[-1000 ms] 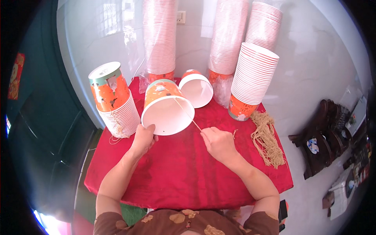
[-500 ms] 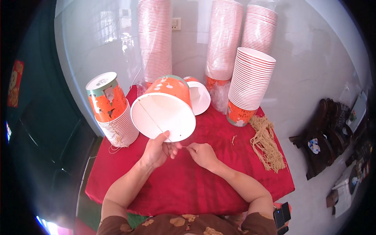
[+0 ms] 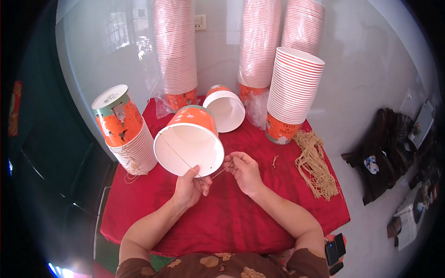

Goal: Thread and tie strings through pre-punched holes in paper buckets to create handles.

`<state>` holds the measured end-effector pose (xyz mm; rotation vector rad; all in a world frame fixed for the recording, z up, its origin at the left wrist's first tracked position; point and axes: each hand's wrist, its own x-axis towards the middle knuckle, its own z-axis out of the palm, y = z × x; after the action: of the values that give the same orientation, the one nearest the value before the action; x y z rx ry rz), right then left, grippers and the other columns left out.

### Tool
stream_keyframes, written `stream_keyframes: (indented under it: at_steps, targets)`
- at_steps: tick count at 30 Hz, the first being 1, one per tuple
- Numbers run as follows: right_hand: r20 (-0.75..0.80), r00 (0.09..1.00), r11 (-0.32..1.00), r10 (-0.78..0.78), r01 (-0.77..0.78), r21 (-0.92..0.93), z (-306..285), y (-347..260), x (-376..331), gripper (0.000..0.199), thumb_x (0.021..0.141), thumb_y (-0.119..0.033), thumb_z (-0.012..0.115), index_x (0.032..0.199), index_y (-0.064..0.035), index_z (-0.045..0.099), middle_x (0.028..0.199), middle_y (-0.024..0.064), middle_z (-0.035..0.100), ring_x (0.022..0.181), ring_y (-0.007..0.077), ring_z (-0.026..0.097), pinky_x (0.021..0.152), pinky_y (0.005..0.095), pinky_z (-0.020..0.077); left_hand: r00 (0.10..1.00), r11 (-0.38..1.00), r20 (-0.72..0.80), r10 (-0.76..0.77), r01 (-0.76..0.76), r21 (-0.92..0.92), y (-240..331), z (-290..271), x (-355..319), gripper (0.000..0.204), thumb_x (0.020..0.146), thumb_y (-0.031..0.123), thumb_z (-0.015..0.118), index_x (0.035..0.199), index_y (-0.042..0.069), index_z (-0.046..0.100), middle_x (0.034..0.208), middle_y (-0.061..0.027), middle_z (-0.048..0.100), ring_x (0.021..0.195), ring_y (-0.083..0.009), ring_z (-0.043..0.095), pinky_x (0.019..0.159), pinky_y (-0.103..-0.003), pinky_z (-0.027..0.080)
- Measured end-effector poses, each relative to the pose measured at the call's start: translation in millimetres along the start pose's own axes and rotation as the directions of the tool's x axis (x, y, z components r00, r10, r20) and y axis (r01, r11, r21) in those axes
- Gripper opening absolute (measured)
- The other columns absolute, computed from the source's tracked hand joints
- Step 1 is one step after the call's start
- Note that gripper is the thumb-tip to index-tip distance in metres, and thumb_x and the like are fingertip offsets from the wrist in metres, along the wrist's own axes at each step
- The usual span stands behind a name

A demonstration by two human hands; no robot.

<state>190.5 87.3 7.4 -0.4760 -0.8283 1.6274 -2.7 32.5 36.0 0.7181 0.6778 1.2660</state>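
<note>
**A cord (image 3: 176, 152) crossed the mouth of an orange paper bucket (image 3: 195, 119) held in the hands**

The bucket was the landmark for everything else: it lay tipped over the red tablecloth (image 3: 250, 227), its white mouth facing the person. Whether its base touched the cloth, I could not tell. A small dark hole (image 3: 211, 167) showed near the rim, at the mouth's lower right.

The left hand (image 3: 189, 187) gripped the bucket's near rim, its thumb pressed over the cord and its fingers curled beneath. The cord ran from the bucket's upper-left rim down across the opening to that thumb. Just right of the bucket's lower rim, the right hand (image 3: 244, 172) pinched a length of cord between thumb and fingertips.

Behind the bucket and slightly right, a second bucket (image 3: 227, 113) lay on its side. Left of the bucket stood an upside-down nested stack (image 3: 119, 123); well to its right rose an upright stack (image 3: 295, 88), with a bundle of tan cord (image 3: 316, 169) in front. A short cord scrap (image 3: 274, 161) lay between the bucket and that bundle. Farther behind the bucket stood plastic-wrapped stacks (image 3: 175, 51).
</note>
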Motion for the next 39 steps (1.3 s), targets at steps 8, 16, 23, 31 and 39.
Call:
stream_keyframes:
  at_steps: [8, 16, 23, 31, 39]
  targets:
    - [0.046, 0.999, 0.999, 0.026, -0.024, -0.044, 7, -11, -3, 0.03, 0.095, -0.009, 0.055, 0.124, -0.0037, 0.047, 0.09, 0.0077, 0.064, 0.065, 0.0112, 0.052, 0.061, 0.0247, 0.0442, 1.0, 1.0, 0.005, 0.027, -0.027, -0.002, -4, -8, 4, 0.03, 0.101, 0.025, 0.04, 0.112, -0.001, 0.049, 0.071, -0.0148, 0.064, 0.053, -0.0212, 0.059, 0.042, -0.031, 0.045]
    - [0.052, 0.998, 0.995, 0.045, -0.041, -0.087, 6, -21, 0, 0.041, 0.094, -0.01, 0.056, 0.131, -0.0028, 0.039, 0.091, 0.0094, 0.064, 0.063, 0.0104, 0.051, 0.059, 0.0238, 0.0421, 0.999, 0.999, -0.001, 0.035, -0.035, -0.018, -6, -15, 7, 0.03, 0.1, 0.026, 0.041, 0.112, 0.0, 0.05, 0.071, -0.0152, 0.064, 0.053, -0.0214, 0.058, 0.042, -0.031, 0.045]
    - [0.064, 0.997, 0.997, 0.039, -0.035, -0.065, 0, -22, 4, 0.025, 0.095, -0.01, 0.057, 0.119, -0.0016, 0.054, 0.091, 0.0103, 0.067, 0.065, 0.0117, 0.055, 0.061, 0.0244, 0.0444, 1.0, 0.999, -0.013, 0.025, -0.025, -0.029, -7, -19, 10, 0.03, 0.1, 0.026, 0.041, 0.109, -0.001, 0.052, 0.07, -0.0157, 0.064, 0.053, -0.0213, 0.058, 0.043, -0.031, 0.045]
    - [0.08, 0.996, 0.997, 0.027, -0.021, -0.076, -2, -39, 7, 0.019, 0.094, -0.012, 0.06, 0.109, -0.0012, 0.062, 0.089, 0.0089, 0.069, 0.071, 0.0133, 0.06, 0.064, 0.0259, 0.047, 1.0, 1.0, -0.018, 0.026, -0.026, -0.005, -6, -24, 11, 0.03, 0.1, 0.027, 0.041, 0.105, 0.0, 0.054, 0.07, -0.0149, 0.064, 0.053, -0.0209, 0.058, 0.043, -0.031, 0.044]
    - [0.066, 0.997, 0.993, 0.047, -0.039, -0.11, -1, -47, 7, 0.015, 0.093, -0.009, 0.062, 0.106, -0.0013, 0.063, 0.09, 0.0113, 0.07, 0.077, 0.016, 0.066, 0.069, 0.0269, 0.0525, 1.0, 1.0, -0.008, 0.018, -0.018, -0.015, -6, -25, 12, 0.031, 0.1, 0.028, 0.041, 0.105, 0.0, 0.054, 0.07, -0.0148, 0.065, 0.053, -0.0209, 0.058, 0.043, -0.031, 0.044]
